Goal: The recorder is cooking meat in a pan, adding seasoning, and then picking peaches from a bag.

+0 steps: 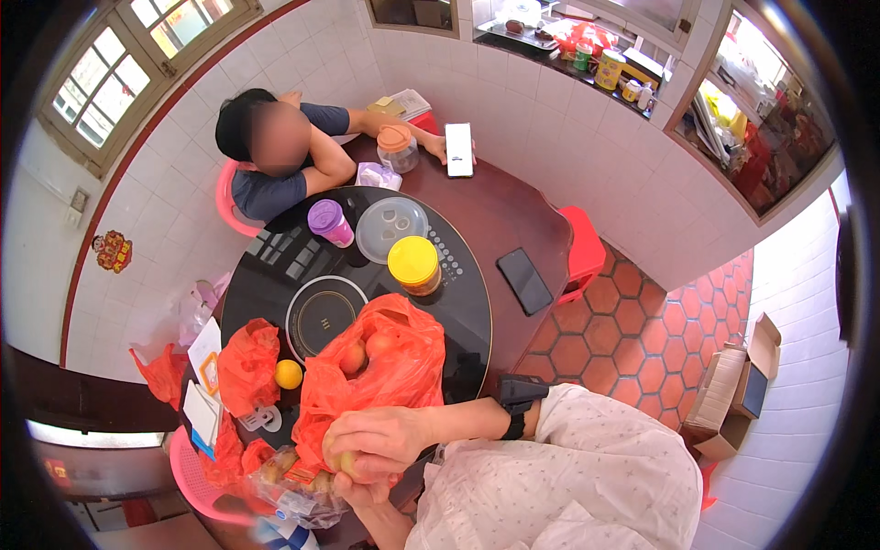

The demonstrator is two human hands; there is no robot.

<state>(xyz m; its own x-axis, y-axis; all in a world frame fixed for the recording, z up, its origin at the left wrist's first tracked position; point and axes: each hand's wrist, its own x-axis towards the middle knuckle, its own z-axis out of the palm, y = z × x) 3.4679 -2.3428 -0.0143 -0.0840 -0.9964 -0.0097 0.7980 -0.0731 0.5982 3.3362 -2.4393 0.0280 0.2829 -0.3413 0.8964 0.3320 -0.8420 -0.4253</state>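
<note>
A pale yellow-green round fruit is held between both hands. My right hand lies over it from above, its fingers curled around the fruit. Below, my left hand cups the underside. Just beyond the hands, a red plastic bag with several reddish round fruits rests on the black round tabletop. An orange-yellow fruit sits left of that bag, beside a second red bag. Near my hands is a clear plastic bag with brownish items inside.
A yellow-lidded jar, a purple lidded cup and a translucent lid stand farther back. A dark phone lies at right. Across the table a seated person holds a phone. Red stool and pink chair flank the table.
</note>
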